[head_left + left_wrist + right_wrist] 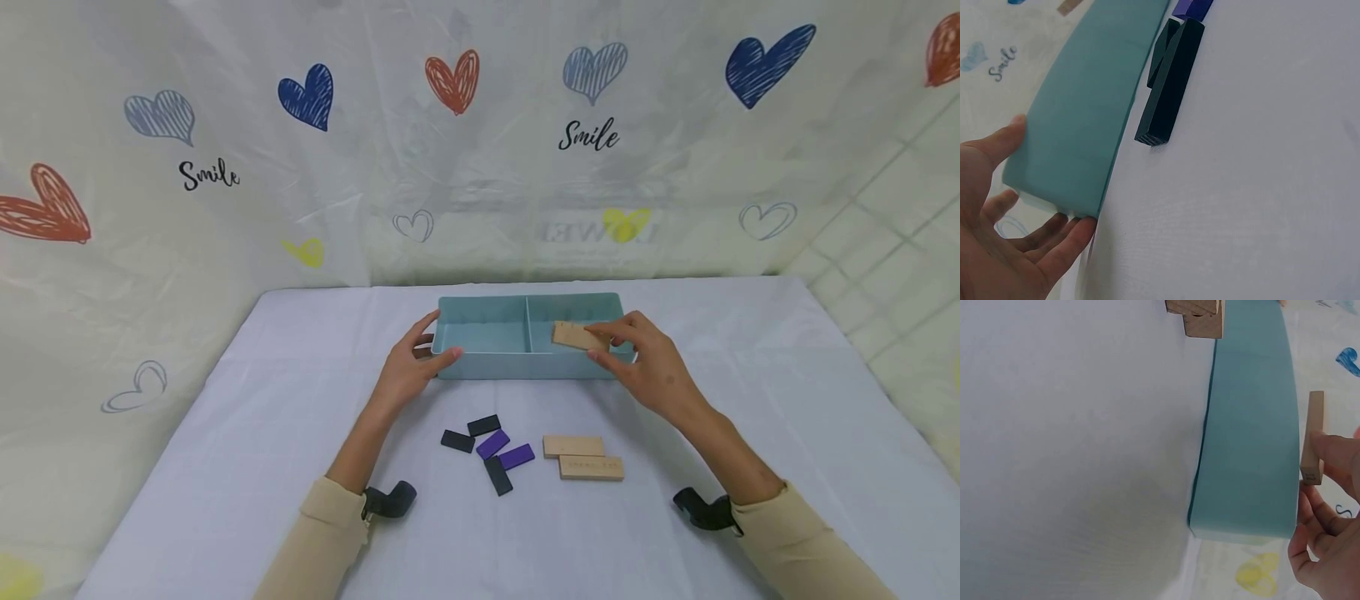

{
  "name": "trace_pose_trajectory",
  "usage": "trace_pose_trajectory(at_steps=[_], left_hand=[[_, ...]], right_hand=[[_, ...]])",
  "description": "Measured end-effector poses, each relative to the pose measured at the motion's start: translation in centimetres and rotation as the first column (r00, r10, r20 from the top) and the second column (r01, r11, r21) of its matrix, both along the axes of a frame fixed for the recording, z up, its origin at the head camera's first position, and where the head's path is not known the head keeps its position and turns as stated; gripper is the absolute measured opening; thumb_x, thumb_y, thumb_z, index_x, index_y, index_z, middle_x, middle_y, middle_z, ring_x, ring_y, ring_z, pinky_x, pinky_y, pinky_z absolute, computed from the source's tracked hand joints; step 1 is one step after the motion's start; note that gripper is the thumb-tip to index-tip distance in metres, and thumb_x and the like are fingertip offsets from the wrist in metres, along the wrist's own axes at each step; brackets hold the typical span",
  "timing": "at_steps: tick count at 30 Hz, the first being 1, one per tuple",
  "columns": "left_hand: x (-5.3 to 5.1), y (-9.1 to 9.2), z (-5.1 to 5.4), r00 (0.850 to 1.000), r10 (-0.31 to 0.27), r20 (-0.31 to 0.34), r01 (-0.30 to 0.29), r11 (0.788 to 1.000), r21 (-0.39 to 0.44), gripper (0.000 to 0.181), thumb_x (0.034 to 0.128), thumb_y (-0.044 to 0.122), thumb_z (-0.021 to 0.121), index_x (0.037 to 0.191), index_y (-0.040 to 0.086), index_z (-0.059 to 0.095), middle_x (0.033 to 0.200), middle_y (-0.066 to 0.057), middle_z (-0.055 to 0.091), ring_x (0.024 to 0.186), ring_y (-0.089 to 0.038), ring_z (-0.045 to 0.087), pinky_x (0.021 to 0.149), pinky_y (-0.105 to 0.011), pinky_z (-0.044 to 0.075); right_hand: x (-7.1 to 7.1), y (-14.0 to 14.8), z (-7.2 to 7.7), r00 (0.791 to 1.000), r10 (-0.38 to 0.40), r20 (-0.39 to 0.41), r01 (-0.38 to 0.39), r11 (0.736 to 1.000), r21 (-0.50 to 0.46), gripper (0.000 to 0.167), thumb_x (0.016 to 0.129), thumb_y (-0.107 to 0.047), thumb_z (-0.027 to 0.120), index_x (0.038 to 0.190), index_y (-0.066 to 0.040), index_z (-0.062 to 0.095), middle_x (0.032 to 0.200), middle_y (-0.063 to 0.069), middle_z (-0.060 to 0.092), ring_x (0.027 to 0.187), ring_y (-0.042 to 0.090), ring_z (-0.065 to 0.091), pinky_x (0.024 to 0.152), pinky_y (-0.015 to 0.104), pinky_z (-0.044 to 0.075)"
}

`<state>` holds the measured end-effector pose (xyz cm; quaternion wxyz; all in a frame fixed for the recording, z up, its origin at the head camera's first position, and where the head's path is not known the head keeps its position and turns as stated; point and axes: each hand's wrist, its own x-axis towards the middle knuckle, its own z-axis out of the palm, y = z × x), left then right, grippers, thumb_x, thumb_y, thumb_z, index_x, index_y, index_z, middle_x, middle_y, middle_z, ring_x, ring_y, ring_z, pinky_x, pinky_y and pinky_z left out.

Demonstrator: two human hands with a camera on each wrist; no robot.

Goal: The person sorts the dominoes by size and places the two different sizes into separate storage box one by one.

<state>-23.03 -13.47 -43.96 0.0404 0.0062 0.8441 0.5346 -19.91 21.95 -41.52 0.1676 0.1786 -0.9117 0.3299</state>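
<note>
A light blue two-compartment tray [487, 367] stands toward the back of the table. My left hand [405, 367] grips its left end, thumb at the near rim and fingers along the end, as the left wrist view shows on the tray wall [1079, 119]. Over the right compartment, my right hand [660, 371] pinches a wooden block [570, 335] between thumb and fingers. In the right wrist view that block [1314, 425] sits just above the tray's rim, with the other fingers close to the tray's end.
Two wooden blocks [591, 468] lie side by side in front of the tray. Left of them are several black blocks [498, 476] and two purple blocks [517, 457]. A white cloth [600, 550] covers the table; a heart-printed sheet [510, 167] hangs behind.
</note>
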Motion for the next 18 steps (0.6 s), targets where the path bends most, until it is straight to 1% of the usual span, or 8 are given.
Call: trace_pose_trajectory(at_steps=[5,8,12,18], left_hand=[[-0.08,-0.07,-0.1,1.0,-0.005,-0.003,0.005,1.0,0.002,0.083,0.0888,0.048,0.081,0.16,0.043,0.037,0.156,-0.015,0.051,0.144,-0.036,0.052,0.107,-0.053,0.054],[-0.1,-0.1,-0.16,1.0,-0.004,0.0,0.004,1.0,0.004,0.082,0.0887,0.048,0.081,0.158,0.046,0.038,0.156,-0.014,0.051,0.144,-0.036,0.052,0.107,-0.053,0.054],[-0.05,-0.09,-0.14,1.0,0.0,0.006,0.0,1.0,0.007,0.081,0.0881,0.049,0.081,0.157,0.047,0.038,0.155,-0.013,0.051,0.144,-0.035,0.052,0.107,-0.053,0.054],[-0.08,-0.08,-0.23,1.0,0.0,-0.004,0.0,1.0,-0.002,0.082,0.0887,0.048,0.081,0.159,0.046,0.038,0.155,-0.014,0.051,0.144,-0.036,0.053,0.107,-0.053,0.054]], right_hand=[[-0.19,-0.06,-0.02,1.0,-0.003,-0.016,0.003,1.0,0.0,0.034,0.093,-0.014,0.079,0.126,-0.012,0.075,0.099,0.005,0.06,0.09,0.016,0.053,0.078,0.039,0.048],[-0.29,-0.14,0.01,1.0,-0.008,-0.022,0.008,1.0,0.0,0.034,0.093,-0.013,0.079,0.126,-0.011,0.074,0.099,0.005,0.06,0.091,0.016,0.053,0.08,0.043,0.05],[-0.51,-0.2,0.06,0.999,-0.021,-0.025,0.021,1.0,0.0,0.033,0.092,-0.013,0.079,0.125,-0.009,0.074,0.098,0.008,0.06,0.094,0.022,0.056,0.079,0.041,0.05],[-0.88,-0.17,0.06,0.999,-0.043,-0.007,0.043,0.999,-0.012,0.033,0.093,-0.012,0.079,0.126,-0.006,0.074,0.099,0.013,0.06,0.097,0.031,0.058,0.076,0.04,0.049]])
